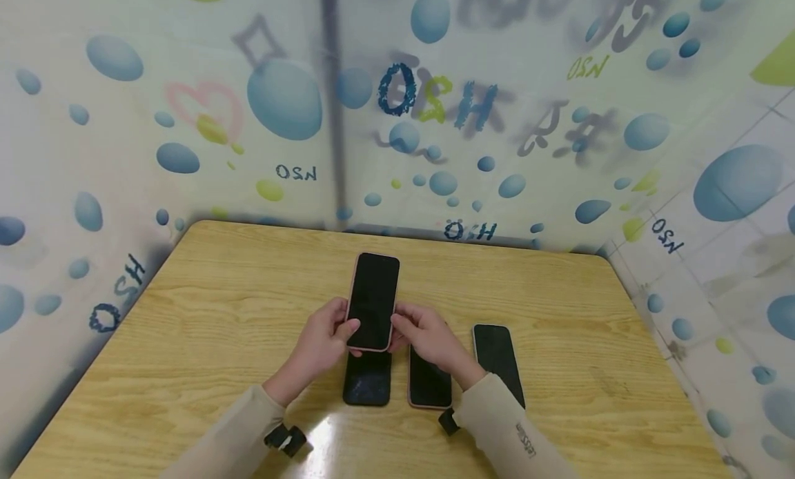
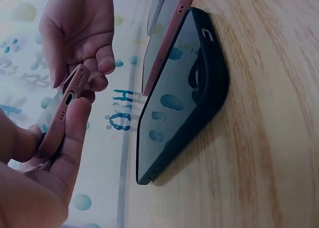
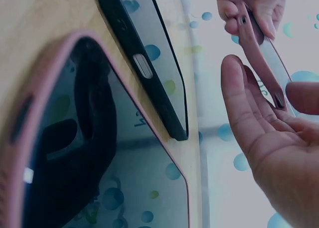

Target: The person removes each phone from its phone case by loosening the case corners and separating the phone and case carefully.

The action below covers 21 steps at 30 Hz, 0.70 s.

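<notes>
A smartphone (image 1: 375,301) in a pink case is raised above the table, its dark screen facing up. My left hand (image 1: 323,337) grips its lower left side, thumb over the front edge and fingers underneath. At its right edge, my right hand (image 1: 428,337) holds the phone between thumb and fingers. The left wrist view shows the bottom end of this pink-cased phone (image 2: 67,103) with its charging port. Beneath the hands lie a black-cased phone (image 1: 367,379) and another pink-cased phone (image 1: 430,382), partly hidden by the right hand.
Farther right, a phone with a light rim (image 1: 499,358) lies partly behind the right forearm. The wooden table (image 1: 248,279) meets a patterned curtain-like backdrop (image 1: 397,154) at its far edge. A dark wrist device (image 1: 286,439) is on the left sleeve.
</notes>
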Each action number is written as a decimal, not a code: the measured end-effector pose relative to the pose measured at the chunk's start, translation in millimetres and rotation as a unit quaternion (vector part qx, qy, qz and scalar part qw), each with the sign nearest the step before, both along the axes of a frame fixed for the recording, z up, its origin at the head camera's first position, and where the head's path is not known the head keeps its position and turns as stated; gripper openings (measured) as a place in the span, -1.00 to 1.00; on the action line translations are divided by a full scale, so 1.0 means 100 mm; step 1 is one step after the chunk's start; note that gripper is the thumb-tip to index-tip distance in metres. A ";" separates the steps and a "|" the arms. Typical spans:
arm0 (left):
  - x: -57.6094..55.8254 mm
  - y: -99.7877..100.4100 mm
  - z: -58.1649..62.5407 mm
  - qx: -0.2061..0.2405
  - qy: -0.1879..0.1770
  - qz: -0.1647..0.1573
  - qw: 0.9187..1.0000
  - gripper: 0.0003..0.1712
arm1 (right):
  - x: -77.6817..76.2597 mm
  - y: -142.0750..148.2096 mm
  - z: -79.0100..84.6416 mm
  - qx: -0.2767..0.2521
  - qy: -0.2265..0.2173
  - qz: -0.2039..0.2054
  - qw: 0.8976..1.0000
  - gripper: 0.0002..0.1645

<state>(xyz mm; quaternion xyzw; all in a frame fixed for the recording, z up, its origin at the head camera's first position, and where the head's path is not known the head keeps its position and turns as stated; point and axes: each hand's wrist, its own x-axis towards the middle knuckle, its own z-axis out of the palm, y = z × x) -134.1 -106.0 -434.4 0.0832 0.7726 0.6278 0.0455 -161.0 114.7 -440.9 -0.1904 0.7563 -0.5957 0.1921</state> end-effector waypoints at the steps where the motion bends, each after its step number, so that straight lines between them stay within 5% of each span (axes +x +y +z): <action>1: 0.00 0.00 0.00 0.001 0.000 0.002 1.000 -0.84 | 0.01 -0.01 -0.01 -0.002 0.002 0.007 1.000 -0.63; 11: -0.02 -0.01 0.00 0.009 0.004 0.017 1.000 -0.85 | 0.12 -0.07 -0.04 -0.037 -0.035 0.031 0.998 -0.58; 21: -0.01 -0.01 0.01 0.002 0.002 0.025 1.000 -0.86 | 0.12 -0.11 -0.05 -0.022 0.010 0.046 0.999 -0.53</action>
